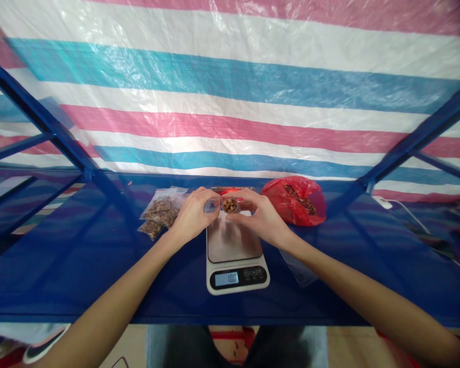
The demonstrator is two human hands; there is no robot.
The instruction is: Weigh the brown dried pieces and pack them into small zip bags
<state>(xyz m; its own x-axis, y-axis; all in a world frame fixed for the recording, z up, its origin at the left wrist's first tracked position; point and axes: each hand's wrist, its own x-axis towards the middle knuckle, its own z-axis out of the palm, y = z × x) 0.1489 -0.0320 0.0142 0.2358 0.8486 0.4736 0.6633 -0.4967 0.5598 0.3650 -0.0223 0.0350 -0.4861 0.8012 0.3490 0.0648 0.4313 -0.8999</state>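
Above the kitchen scale (pixel 234 245), my two hands are close together. In my left hand (pixel 193 213) is a clear round plastic piece (pixel 211 206); I cannot tell whether it is a lid or a cup. The fingers of my right hand (pixel 266 217) are round a small clear cup (pixel 236 206) holding brown pellet-like pieces (pixel 229 205). The scale display (pixel 227 278) reads 10.0. Left of my left hand lie several clear bags (pixel 161 208) of brown pieces. A red plastic bag (pixel 270 190), open with similar pieces inside, sits beyond my right hand.
A flat clear bag (pixel 299 270) lies partly under my right forearm. Behind the scale is a red item (pixel 230 189), mostly hidden. Blue metal posts (pixel 49 122) flank the blue shelf (pixel 168 301). Striped sheeting (pixel 230 125) hangs behind. A white cable (pixel 410 217) runs at the right.
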